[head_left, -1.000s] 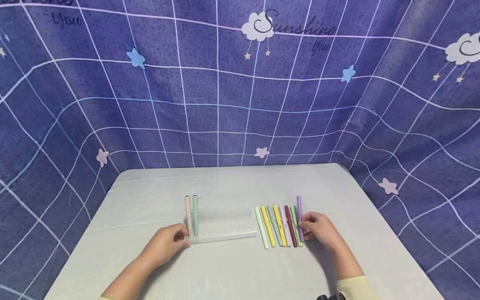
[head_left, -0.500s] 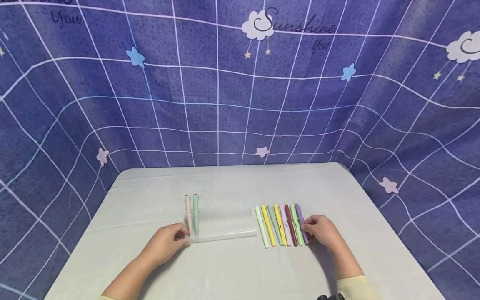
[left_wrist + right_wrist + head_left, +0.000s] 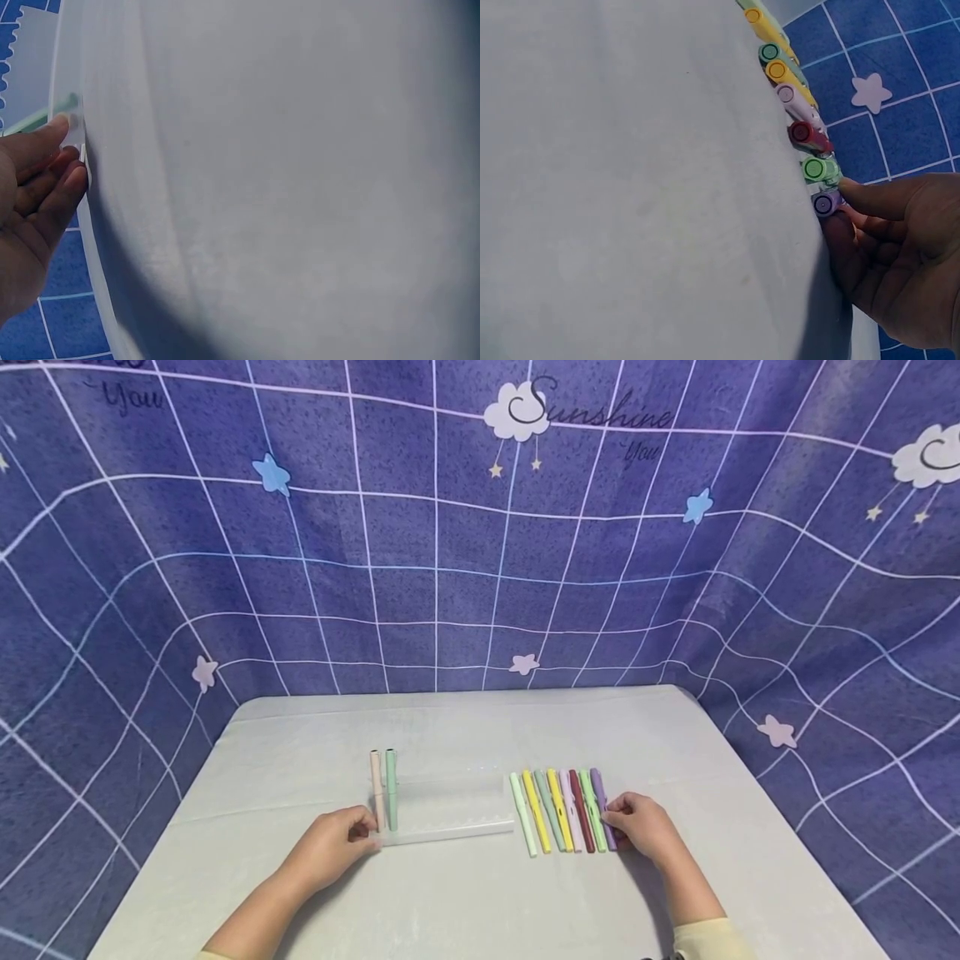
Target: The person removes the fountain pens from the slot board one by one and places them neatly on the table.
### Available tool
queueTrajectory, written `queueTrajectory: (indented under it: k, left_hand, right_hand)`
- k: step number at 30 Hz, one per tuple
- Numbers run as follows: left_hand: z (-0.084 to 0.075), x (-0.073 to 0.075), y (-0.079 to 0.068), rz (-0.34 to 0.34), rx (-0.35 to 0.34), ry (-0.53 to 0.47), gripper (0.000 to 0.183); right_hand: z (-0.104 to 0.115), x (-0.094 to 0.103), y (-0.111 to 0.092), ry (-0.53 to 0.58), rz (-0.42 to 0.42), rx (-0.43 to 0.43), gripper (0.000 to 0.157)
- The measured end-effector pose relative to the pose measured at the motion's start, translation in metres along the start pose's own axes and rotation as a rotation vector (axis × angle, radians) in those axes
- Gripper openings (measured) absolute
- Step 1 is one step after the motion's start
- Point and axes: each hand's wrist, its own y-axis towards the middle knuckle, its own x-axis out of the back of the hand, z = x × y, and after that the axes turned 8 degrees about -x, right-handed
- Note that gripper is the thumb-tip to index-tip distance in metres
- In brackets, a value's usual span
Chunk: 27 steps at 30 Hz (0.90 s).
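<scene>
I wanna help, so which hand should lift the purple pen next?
Probably the right hand: it pinches the purple pen. The left hand is farther away, holding the clear rack.

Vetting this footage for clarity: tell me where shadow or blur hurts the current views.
Head: soft shadows below the left hand and right hand; the clear tray nearly melts into the pale table. Left wrist: heavy shadow at bottom, right edge dark, green pen hazy. Right wrist: shadow beside the hand, but ringed ends of the pens readable.
</scene>
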Motion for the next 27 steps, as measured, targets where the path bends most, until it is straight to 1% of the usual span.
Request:
queueTrajectory:
  k: [4, 8, 11, 14, 17, 20, 24, 27]
  left_hand:
    - [0.000, 0.000, 0.000, -0.001, -0.003, 0.000, 0.020]
    - [0.000, 0.000, 0.000, -0.001, -0.001, -0.004, 0.020]
    - [0.001, 0.000, 0.000, -0.001, -0.001, -0.005, 0.021]
    - [0.002, 0.000, 0.000, 0.001, 0.001, -0.004, 0.021]
    - [0.002, -0.001, 0.000, 0.002, 0.004, -0.006, 0.021]
    - [0.003, -0.001, 0.000, 0.001, 0.002, -0.008, 0.021]
    - [0.002, -0.001, 0.000, -0.002, -0.003, -0.003, 0.021]
    - [0.002, -0.001, 0.000, -0.004, -0.003, -0.001, 0.021]
  right_hand:
    - [0.002, 0.002, 0.001, -0.016, 0.002, -0.011, 0.020]
    - [0.008, 0.006, 0.002, -0.059, -0.039, -0.003, 0.029]
    - [0.017, 0.007, 0.003, -0.055, -0.075, 0.034, 0.032]
    - [0.027, 0.006, 0.003, -0.014, -0.089, 0.078, 0.033]
    - [0.038, 0.002, 0.002, 0.024, -0.079, 0.120, 0.033]
    - [0.049, -0.002, 0.001, 0.057, -0.064, 0.142, 0.032]
    - [0.061, -0.010, 0.003, 0.093, -0.022, 0.185, 0.028]
    - [0.068, -0.017, 0.003, 0.110, 0.016, 0.224, 0.029]
